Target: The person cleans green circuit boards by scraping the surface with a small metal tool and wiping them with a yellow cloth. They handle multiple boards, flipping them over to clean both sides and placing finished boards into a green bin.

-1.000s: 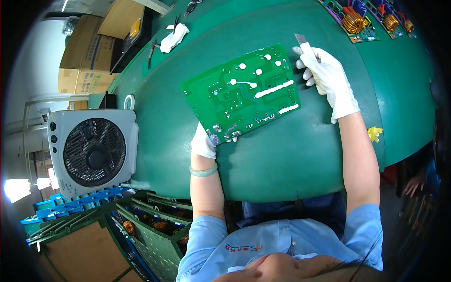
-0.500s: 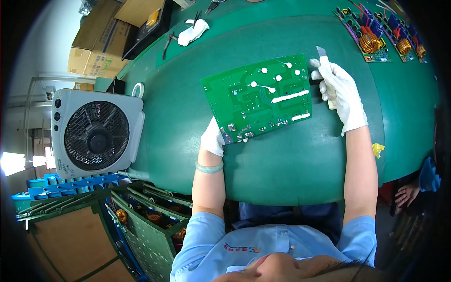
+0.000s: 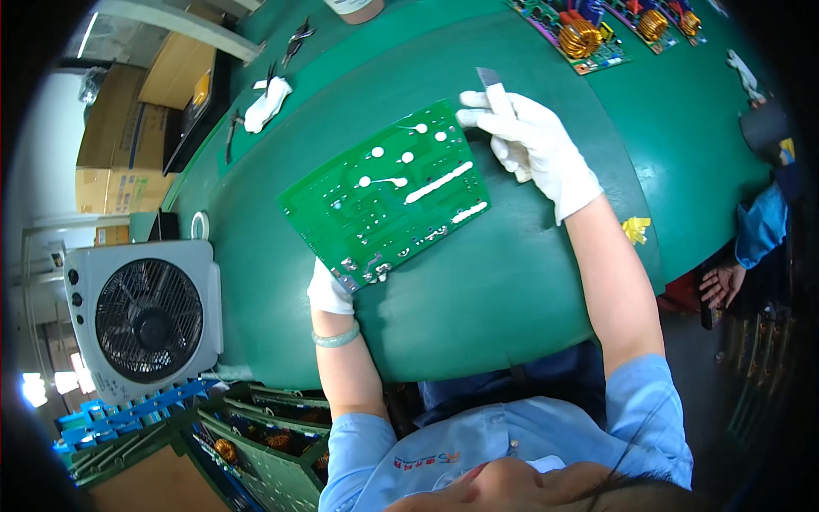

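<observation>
My left hand (image 3: 329,290), in a white glove, holds a green circuit board (image 3: 341,213) by its near left corner; its fingers are hidden beneath the board. The board's solder side faces up, tilted above the table, with white round dabs and two white strips on it. Closed around the white handle of a flat-bladed knife (image 3: 489,78), my gloved right hand (image 3: 533,145) is just beyond the board's right corner. The slanted grey blade points up and away, apart from the board.
Boards with copper coils (image 3: 580,38) lie at the far right. At the far left are a white cloth (image 3: 268,104) and pliers (image 3: 232,136). A box fan (image 3: 153,316) stands left, near a roll of tape (image 3: 200,225). Yellow scraps (image 3: 636,229) lie right; another person's hand (image 3: 722,285) is beyond.
The whole view has shifted and turned, so most things sit further left. The board has turned a little counterclockwise in the picture. Both hands keep their holds.
</observation>
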Demonstrator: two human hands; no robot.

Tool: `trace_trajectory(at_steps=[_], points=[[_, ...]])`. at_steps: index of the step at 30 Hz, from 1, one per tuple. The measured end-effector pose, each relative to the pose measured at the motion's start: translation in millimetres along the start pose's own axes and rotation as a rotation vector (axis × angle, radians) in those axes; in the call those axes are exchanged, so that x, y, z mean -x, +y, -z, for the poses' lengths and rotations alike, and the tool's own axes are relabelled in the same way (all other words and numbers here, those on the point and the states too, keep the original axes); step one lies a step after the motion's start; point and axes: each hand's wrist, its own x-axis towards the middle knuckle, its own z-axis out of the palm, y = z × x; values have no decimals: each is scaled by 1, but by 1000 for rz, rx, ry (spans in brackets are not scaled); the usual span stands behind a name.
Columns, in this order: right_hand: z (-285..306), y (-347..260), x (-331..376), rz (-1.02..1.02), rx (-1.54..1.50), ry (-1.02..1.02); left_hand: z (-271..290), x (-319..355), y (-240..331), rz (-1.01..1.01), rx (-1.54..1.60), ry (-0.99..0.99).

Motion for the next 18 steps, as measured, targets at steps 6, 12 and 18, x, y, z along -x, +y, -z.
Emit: trace_trajectory(at_steps=[6, 12, 18], points=[[1, 1, 1, 17, -30, -27, -4, -5, 1, -6, -7, -20], [3, 0, -3, -101, 28, -25, -5, -5, 2, -17, -9, -23], [-2, 4, -5, -144, 187, 42, -5, -3, 2, -30, -13, -16]])
